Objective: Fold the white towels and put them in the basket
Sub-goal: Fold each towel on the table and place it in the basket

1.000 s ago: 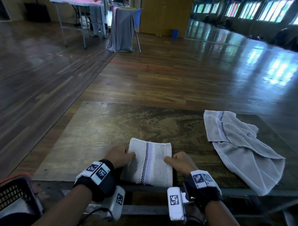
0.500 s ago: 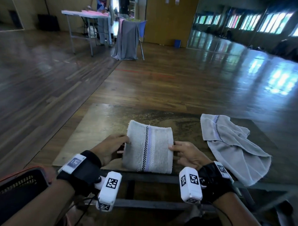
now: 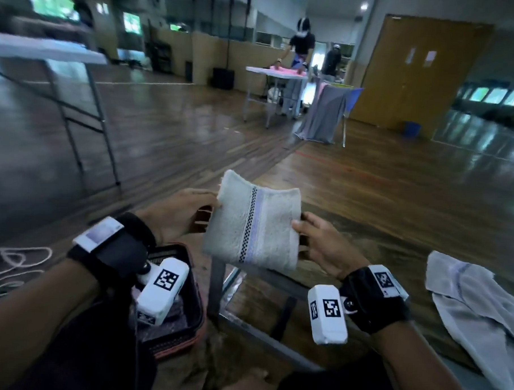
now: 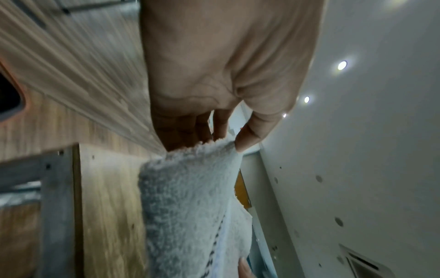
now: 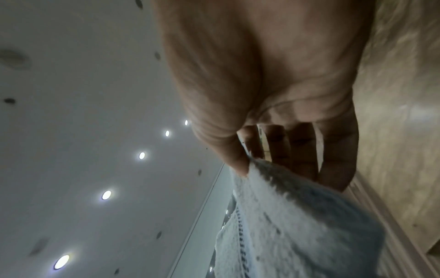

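A folded white towel with a checked and lilac stripe hangs in the air between my two hands, above the table's near left corner. My left hand pinches its left edge, thumb on top and fingers beneath, as the left wrist view shows on the towel. My right hand pinches the right edge of the towel the same way. A dark basket with an orange rim sits on the floor below my left wrist. An unfolded white towel lies crumpled on the table at the right.
The brown table has a metal frame under its near edge. A white cord lies on the floor at the left. A white folding table stands at the left. Farther off, people stand at another table beside a chair draped in grey cloth.
Both hands have lifted the folded towel off the table and carried it left toward the basket. The head view has swung left and down, bringing the basket into sight.
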Action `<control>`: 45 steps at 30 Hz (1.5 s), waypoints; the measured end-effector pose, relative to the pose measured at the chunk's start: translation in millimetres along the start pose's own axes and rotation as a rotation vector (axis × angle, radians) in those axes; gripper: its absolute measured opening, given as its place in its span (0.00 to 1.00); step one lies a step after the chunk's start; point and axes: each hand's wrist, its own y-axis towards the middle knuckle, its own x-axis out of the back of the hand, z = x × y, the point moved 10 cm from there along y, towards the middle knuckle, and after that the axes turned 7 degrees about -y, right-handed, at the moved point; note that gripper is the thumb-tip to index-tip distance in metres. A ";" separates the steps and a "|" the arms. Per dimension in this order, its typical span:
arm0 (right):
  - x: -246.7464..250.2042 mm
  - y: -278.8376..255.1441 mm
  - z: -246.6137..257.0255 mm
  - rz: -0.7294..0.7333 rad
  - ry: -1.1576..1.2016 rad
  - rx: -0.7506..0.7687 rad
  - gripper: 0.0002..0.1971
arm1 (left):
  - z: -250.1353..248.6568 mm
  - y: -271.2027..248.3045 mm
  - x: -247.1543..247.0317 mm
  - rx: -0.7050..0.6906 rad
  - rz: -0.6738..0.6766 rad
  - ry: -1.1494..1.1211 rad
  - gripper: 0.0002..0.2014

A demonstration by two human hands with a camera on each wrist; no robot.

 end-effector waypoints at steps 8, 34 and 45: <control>-102.3 72.3 7.1 0.178 -0.121 0.013 0.09 | 13.3 -24.5 113.6 -0.024 -0.267 -0.087 0.07; -320.8 358.4 -408.8 -0.027 -0.542 -0.524 0.16 | 408.1 136.7 429.1 0.480 -0.899 0.282 0.20; -315.8 351.6 -422.3 -0.036 -0.532 -0.476 0.16 | 424.3 130.6 431.8 0.398 -0.986 0.271 0.19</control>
